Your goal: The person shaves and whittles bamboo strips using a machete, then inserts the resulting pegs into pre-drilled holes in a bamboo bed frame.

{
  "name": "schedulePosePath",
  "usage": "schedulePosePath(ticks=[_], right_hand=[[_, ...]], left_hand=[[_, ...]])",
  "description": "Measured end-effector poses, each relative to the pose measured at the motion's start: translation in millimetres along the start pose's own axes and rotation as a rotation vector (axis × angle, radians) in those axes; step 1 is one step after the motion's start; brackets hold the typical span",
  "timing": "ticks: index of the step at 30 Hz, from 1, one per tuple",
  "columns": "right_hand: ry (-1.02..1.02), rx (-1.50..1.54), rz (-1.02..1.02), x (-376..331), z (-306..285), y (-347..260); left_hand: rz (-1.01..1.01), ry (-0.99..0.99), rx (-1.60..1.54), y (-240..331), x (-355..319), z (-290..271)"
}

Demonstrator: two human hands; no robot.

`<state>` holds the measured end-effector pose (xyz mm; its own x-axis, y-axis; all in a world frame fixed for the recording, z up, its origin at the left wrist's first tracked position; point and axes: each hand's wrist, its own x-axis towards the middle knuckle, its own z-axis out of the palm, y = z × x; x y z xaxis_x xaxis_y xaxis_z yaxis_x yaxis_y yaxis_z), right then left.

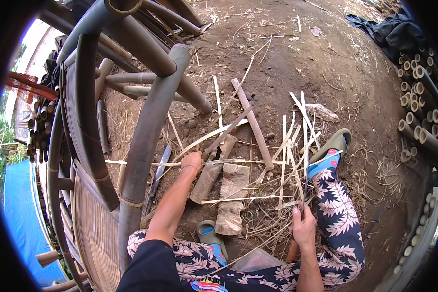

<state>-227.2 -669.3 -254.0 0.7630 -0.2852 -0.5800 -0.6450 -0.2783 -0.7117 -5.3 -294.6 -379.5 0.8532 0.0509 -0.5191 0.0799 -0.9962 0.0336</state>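
Observation:
My left hand (192,162) reaches forward over the dirt and is closed on a thin pale bamboo strip (146,163) that lies across the ground, just right of a curved bamboo pole (146,141) of a chair frame. My right hand (303,225) is lower right beside my knee, gripping a bundle of thin bamboo strips (292,170) that fan upward. Between the hands lie a chunk of wood (232,197) and a darker wood piece (210,175).
A bamboo chair frame (90,121) with a woven seat fills the left. Loose strips and shavings litter the dirt. Stacked bamboo pole ends (418,112) line the right edge. My feet wear sandals (333,145). A dark cloth (392,29) lies top right; a blue tarp (22,219) far left.

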Motion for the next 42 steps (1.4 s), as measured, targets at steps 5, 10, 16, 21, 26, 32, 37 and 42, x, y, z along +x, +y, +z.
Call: schedulePosePath(ticks=[5,10,16,21,26,32,37,42], right_hand=[[0.256,-0.193,-0.526,-2.5,8.3,-46.5],[0.316,-0.288,-0.597,-4.3,1.6,-103.0],[0.161,-0.478,-0.791,-64.2,12.2,-107.9],[0.162,-0.544,-0.855,-81.9,34.8,-81.9],[0.209,-0.519,-0.567,-40.9,-2.9,-103.7],[0.392,-0.413,-0.343,2.3,-85.3,-103.4],[0.083,-0.308,-0.818,-107.2,3.4,-99.6],[0.178,-0.355,-0.885,-125.6,27.0,-82.8]], left_hand=[[0.102,-0.053,-0.84,69.0,-65.2,-87.7],[0.235,-0.286,-1.236,129.4,-179.8,-145.5],[0.237,-0.069,-1.371,107.6,-297.4,-108.3],[0.261,0.169,-1.175,91.7,-334.8,-66.9],[0.252,0.02,-1.031,77.7,-398.3,-51.1],[0.195,-0.166,-1.524,48.2,-446.2,-47.4],[0.28,-0.152,-1.663,79.7,-387.7,-105.4],[0.265,-0.203,-1.734,101.5,-379.0,-112.8]])
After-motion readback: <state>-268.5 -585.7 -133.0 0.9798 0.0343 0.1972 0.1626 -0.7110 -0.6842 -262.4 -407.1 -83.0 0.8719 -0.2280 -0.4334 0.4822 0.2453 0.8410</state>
